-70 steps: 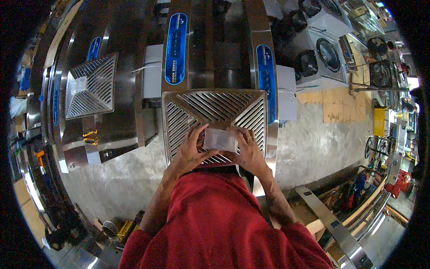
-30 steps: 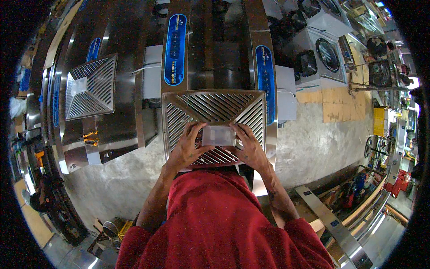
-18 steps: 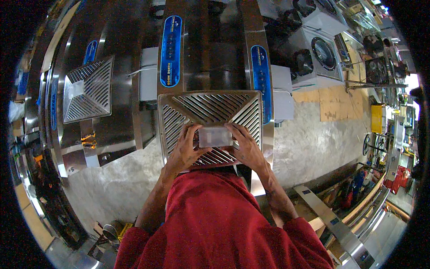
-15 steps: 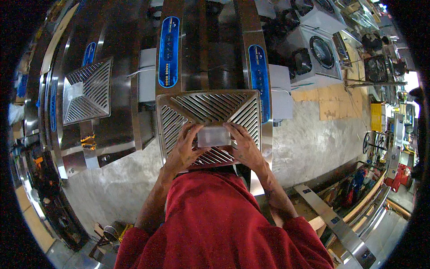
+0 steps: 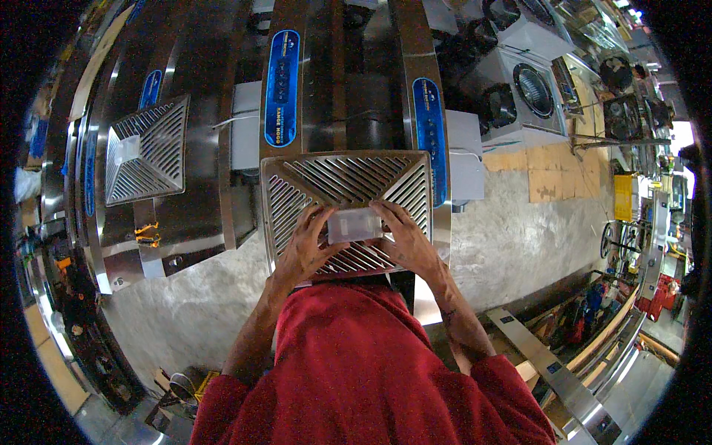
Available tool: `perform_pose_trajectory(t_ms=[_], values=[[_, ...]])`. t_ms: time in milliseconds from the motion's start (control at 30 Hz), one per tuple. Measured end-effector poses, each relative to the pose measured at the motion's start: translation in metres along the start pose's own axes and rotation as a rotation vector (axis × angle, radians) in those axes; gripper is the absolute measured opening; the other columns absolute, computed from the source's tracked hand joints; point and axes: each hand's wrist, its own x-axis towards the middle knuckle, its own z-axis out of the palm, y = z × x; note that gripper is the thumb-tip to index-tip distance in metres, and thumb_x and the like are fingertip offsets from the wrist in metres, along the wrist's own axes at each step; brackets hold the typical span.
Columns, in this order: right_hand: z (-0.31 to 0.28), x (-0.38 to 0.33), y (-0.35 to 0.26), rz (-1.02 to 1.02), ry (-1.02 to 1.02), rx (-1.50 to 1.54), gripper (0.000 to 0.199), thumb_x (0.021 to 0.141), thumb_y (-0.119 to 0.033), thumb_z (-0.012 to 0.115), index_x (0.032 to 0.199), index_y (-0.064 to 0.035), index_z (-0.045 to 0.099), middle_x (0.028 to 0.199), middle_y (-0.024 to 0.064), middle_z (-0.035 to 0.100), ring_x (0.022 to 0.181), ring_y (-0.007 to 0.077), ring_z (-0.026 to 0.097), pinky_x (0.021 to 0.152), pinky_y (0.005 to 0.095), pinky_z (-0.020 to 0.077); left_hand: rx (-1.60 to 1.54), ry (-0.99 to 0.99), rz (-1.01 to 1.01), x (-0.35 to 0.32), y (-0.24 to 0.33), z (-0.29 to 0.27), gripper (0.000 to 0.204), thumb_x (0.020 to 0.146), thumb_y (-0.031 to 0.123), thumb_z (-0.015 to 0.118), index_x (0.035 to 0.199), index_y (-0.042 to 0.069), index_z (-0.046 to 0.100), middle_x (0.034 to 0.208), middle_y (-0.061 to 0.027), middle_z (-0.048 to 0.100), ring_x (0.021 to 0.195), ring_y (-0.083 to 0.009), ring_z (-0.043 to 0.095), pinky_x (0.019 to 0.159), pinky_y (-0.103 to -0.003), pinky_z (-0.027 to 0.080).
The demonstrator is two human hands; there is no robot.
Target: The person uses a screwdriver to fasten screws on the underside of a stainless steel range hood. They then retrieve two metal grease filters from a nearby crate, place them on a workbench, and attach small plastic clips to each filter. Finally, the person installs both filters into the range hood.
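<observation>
Grey concrete floor (image 5: 512,245) spreads below a row of stainless steel range hoods standing side by side. Against the nearest one, the left hand (image 5: 305,248) and the right hand (image 5: 406,241) press close together on a small translucent rectangular plastic cup (image 5: 354,224), fingers curled round its two ends so that both hands clamp it from either side. That cup sits at the centre of a square slotted steel filter panel (image 5: 345,200), whose slats run diagonally toward the middle. Red sleeves (image 5: 356,371) cover the person's upper arms below. Flanking the panel, two blue oval control strips (image 5: 282,85) run along the hood body. Further left, a second slotted steel filter panel (image 5: 144,148) sits on the neighbouring hood. Well apart at upper right stand white box-shaped blower units with round openings (image 5: 523,78), beside flattened brown cardboard sheets (image 5: 549,167) on the floor.
</observation>
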Motion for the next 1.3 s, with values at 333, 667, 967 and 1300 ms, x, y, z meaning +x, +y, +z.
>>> perform_pose_trajectory(t_ms=[333,667,967,1300], values=[[0.009,0.001,0.009,0.020,0.061,-0.020,0.075,0.088,-0.021,0.084,0.152,-0.0015,0.050,0.148,0.0247,0.055,0.135,0.0446,0.055,0.115,0.0492,0.0484,0.021,0.046,0.062,0.009,0.004,0.000,0.078,0.090,0.034,0.085,0.152,0.004,0.050,0.145,-0.0249,0.053,0.134,-0.0458,0.055,0.113,-0.051,0.049],[-0.018,0.020,0.009,-0.142,-0.056,-0.202,0.077,0.083,-0.035,0.089,0.144,-0.0019,0.056,0.154,0.0275,0.051,0.144,0.0476,0.048,0.118,0.0536,0.0463,0.056,-0.027,0.123,0.020,-0.003,-0.012,0.077,0.089,0.032,0.086,0.149,0.001,0.050,0.158,-0.0305,0.045,0.142,-0.0489,0.052,0.111,-0.052,0.052],[-0.012,0.013,0.014,-0.088,-0.064,-0.206,0.084,0.085,-0.033,0.087,0.154,-0.0048,0.046,0.156,0.0260,0.050,0.143,0.0492,0.048,0.117,0.0558,0.0450,0.093,0.074,0.255,0.018,-0.011,-0.001,0.079,0.088,0.034,0.087,0.149,-0.001,0.050,0.158,-0.0321,0.046,0.142,-0.0505,0.051,0.114,-0.053,0.050],[0.013,0.039,-0.032,-0.140,-0.217,-0.508,0.077,0.092,-0.035,0.078,0.154,-0.0014,0.047,0.150,0.0209,0.051,0.140,0.0465,0.048,0.119,0.0563,0.0394,0.021,0.180,0.118,-0.029,0.004,-0.047,0.069,0.102,0.026,0.071,0.159,0.006,0.039,0.159,-0.0289,0.045,0.147,-0.0507,0.044,0.117,-0.053,0.045]])
